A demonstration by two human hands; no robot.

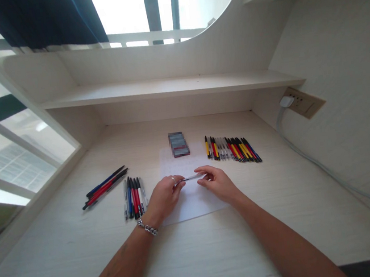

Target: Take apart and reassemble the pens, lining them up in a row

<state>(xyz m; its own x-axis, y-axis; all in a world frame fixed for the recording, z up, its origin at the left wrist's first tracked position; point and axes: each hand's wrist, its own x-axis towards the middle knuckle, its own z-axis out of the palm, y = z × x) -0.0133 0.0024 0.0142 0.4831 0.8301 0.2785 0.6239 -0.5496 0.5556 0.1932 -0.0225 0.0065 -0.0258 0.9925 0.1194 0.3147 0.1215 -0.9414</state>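
Note:
Both my hands hold one thin pen [192, 177] level above a white sheet of paper [192, 200] in the middle of the desk. My left hand [163, 196] pinches the pen's left end; a ring and a chain bracelet show on that hand and wrist. My right hand [218, 182] grips the pen's right end with curled fingers. Left of my left hand lies a short row of pens [134, 197], side by side. Farther left, three pens [105, 187] lie slanted. A long row of several pens [232, 149] lies behind my right hand.
A phone [179, 144] lies at the far edge of the paper. A shelf [172, 87] runs over the back of the desk. A wall socket [302, 102] at right feeds a grey cable [331, 173] trailing across the desk's right side. A window frame borders the left.

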